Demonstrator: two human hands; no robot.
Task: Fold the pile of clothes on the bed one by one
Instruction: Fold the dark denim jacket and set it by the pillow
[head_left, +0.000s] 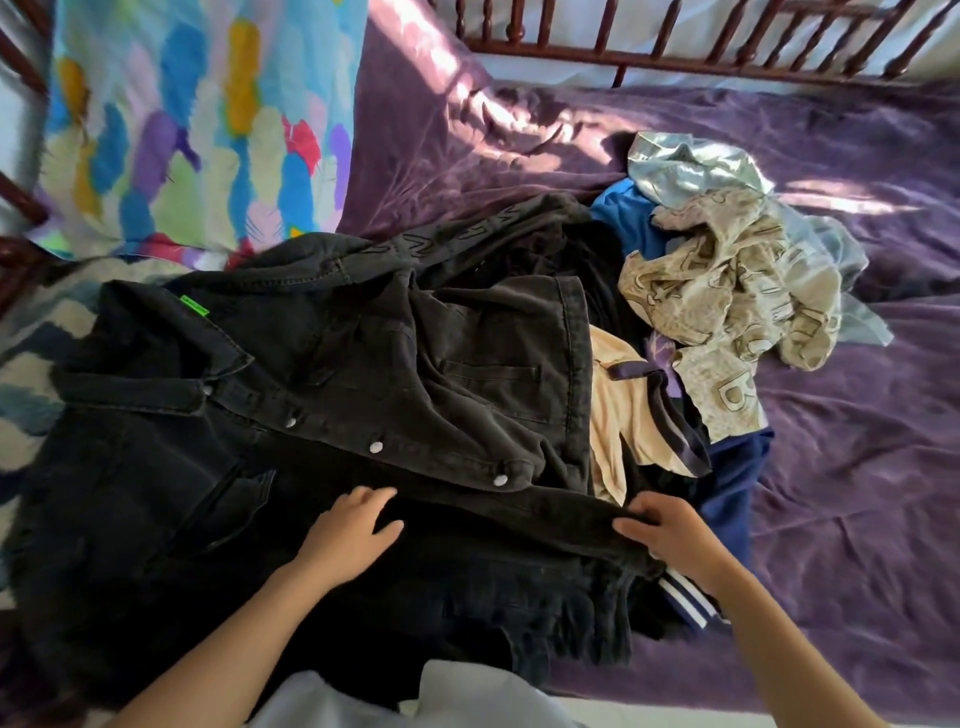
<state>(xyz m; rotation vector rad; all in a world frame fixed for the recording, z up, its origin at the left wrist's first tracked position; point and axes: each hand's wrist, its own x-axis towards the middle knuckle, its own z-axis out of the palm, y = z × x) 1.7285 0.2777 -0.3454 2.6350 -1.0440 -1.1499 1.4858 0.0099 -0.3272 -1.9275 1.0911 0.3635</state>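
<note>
Left hand: flat, fingers apart, pressing black denim jacket, near centre. Right hand: curled on its sleeve edge, near right. Best handling: smooth front, draw sleeve straight across. Pile of clothes: right, behind

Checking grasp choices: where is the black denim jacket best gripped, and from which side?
Probably the sleeve, at its cuff end, from the right: it lies as a narrow band across the jacket front, and the right hand holds it there.
</note>
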